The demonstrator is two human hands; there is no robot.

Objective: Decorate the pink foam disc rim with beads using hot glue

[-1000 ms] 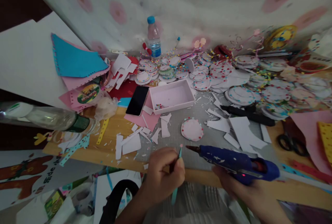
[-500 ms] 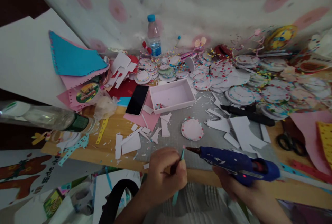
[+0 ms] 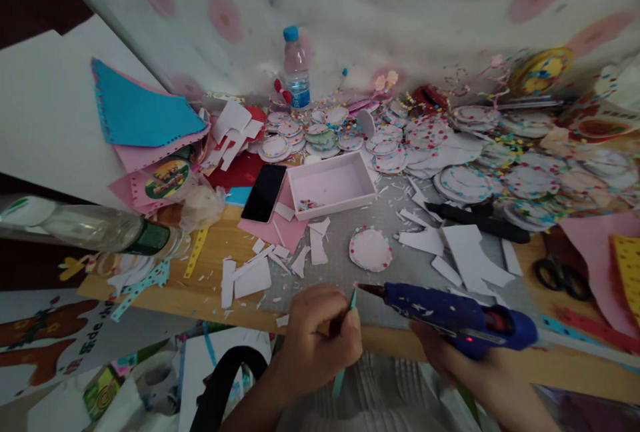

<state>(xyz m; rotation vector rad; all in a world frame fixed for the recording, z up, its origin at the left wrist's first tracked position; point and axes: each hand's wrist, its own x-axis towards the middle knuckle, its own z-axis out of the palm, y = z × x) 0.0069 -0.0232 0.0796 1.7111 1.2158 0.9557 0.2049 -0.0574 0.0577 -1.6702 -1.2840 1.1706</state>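
Note:
My left hand is closed round slim teal tweezers, whose pointed tip sticks up past the thumb. At that tip is a tiny pink bead, right by the nozzle of a blue hot glue gun; whether they touch is too small to tell. My right hand grips the glue gun by its handle, and a small red light glows on its side. Just beyond the nozzle a white paper disc edged with red and blue beads lies on the grey cutting mat.
A shallow white box with a few beads stands beside a black phone. Stacks of beaded discs line the back. Paper scraps, scissors, a black-handled tool and a water bottle lie or stand around.
Hardly anything differs. My left hand and the tweezers have shifted very slightly to the right, and the glue gun a touch to the left.

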